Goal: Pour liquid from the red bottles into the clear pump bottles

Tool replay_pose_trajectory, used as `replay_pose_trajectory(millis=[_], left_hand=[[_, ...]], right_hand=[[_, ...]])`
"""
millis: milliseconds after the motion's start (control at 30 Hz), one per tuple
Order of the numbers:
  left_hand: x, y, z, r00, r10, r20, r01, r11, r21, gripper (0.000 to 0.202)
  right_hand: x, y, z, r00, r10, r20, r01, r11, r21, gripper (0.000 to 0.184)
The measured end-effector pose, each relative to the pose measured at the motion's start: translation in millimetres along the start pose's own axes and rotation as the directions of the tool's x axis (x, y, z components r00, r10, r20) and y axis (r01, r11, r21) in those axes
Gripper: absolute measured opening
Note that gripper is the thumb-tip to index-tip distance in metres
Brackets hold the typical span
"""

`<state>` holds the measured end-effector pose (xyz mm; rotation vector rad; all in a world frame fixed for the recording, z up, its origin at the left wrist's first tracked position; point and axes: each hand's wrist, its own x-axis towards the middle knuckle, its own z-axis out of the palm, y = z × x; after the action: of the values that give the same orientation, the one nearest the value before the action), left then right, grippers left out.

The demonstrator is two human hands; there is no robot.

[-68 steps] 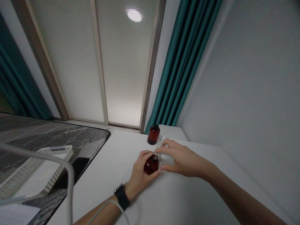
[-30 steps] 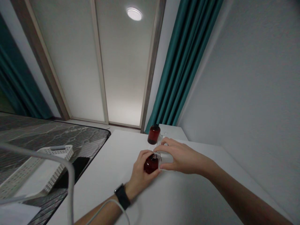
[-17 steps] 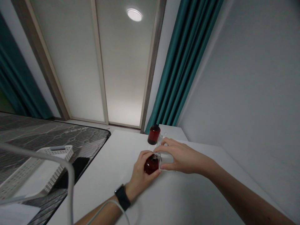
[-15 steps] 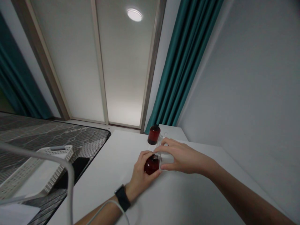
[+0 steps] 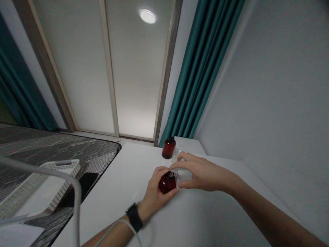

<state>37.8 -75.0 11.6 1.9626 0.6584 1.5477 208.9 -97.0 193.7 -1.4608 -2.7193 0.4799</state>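
Note:
My left hand (image 5: 154,195), a dark watch on its wrist, is wrapped round a small dark red bottle (image 5: 167,183) that rests on the white table (image 5: 123,178). My right hand (image 5: 203,173) grips a clear container (image 5: 185,175), tipped on its side with its mouth against the top of the red bottle. Behind them, farther back on the table, a second dark red bottle (image 5: 168,148) stands upright by itself.
A white perforated basket (image 5: 38,188) and a dark flat object (image 5: 79,187) lie on a patterned mattress (image 5: 51,147) at the left. A white tube (image 5: 51,175) arcs across the near left. Teal curtains (image 5: 200,68) and a wall close off the right.
Both hands and the two vessels stay pressed together in almost the same spot; the red bottle has shifted slightly toward me and to the right.

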Motion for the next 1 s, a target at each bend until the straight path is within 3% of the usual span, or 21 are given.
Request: replay_pose_trajectory(millis=[1000], left_hand=[[1.2,-1.2,-3.6,0.997,0.003,0.077,0.007,0.991,-0.131,0.050]], right_hand=[[-1.7,5.6,-2.0,0.997,-0.075,0.021,0.075,0.997,-0.006,0.048]])
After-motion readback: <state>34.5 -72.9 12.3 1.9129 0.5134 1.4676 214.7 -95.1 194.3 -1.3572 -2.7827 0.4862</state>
